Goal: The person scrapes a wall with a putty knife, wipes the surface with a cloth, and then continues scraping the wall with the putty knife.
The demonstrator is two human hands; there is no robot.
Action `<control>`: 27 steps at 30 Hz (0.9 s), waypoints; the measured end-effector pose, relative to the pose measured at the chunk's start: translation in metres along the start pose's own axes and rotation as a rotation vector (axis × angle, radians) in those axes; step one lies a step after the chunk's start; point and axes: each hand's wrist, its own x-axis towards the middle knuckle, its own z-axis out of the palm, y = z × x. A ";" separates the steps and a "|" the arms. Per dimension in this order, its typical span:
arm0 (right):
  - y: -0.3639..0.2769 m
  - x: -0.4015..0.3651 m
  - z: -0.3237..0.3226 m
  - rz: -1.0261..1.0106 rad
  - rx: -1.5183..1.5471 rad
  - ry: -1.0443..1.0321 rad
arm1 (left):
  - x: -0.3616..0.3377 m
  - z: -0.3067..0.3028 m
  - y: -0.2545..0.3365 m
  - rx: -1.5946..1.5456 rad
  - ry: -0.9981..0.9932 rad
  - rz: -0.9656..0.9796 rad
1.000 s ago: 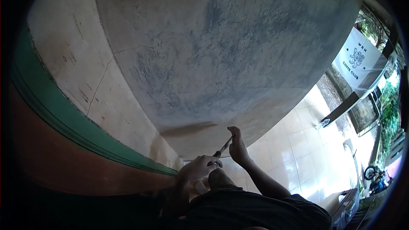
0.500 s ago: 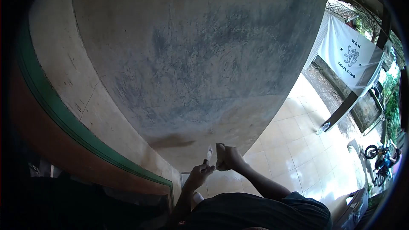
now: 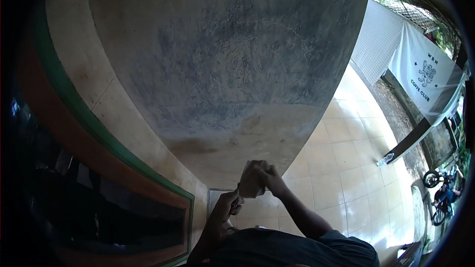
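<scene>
My left hand (image 3: 227, 204) is closed low in front of my body, its thumb pointing up. It grips a thin tool whose pale blade, seen earlier, is now hidden. Just right of it and higher, my right hand (image 3: 266, 175) is closed around a flat tan piece (image 3: 251, 184), like a folded sheet or board; its exact kind I cannot tell. The lower edge of this piece comes right to the left fingertips. Beyond both hands rises a plastered wall (image 3: 227, 69) with a broad blue-grey rough patch over its beige surface.
At left is a window with a green and brown frame (image 3: 114, 155). Beige floor tiles (image 3: 326, 178) run to the right. A plastic bottle (image 3: 385, 159) stands by a dark post (image 3: 411, 139). Farther right are a white banner (image 3: 420, 71) and a motorcycle (image 3: 442, 195).
My right hand has tilted the tan piece toward the left hand, covering the pale blade. The fingers now show over its top. My view has shifted slightly left.
</scene>
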 end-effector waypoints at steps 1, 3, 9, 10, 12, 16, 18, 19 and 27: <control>-0.013 0.007 -0.012 -0.126 -0.011 0.021 | -0.003 -0.002 0.000 0.023 0.042 -0.006; -0.053 0.024 -0.042 -0.421 -0.078 0.102 | -0.010 -0.010 0.000 0.040 0.125 0.004; -0.241 0.043 -0.070 -0.874 -0.085 0.383 | -0.018 -0.077 -0.020 0.038 0.234 -0.046; -0.257 0.051 -0.064 -0.876 0.214 0.329 | -0.016 -0.087 -0.022 0.015 0.273 -0.064; -0.285 0.060 -0.063 -0.879 0.360 0.340 | -0.008 -0.109 -0.030 -0.003 0.296 -0.073; -0.325 0.038 -0.056 -1.131 0.019 0.384 | 0.014 -0.174 -0.055 -0.104 0.374 -0.098; -0.333 0.066 -0.045 -1.548 -0.514 0.995 | 0.019 -0.198 -0.059 -0.054 0.398 -0.174; -0.335 0.083 -0.034 -1.574 -0.771 1.027 | 0.019 -0.207 -0.060 -0.035 0.412 -0.170; -0.166 0.172 0.118 -1.337 -1.778 0.202 | 0.032 -0.259 -0.071 0.085 0.443 -0.350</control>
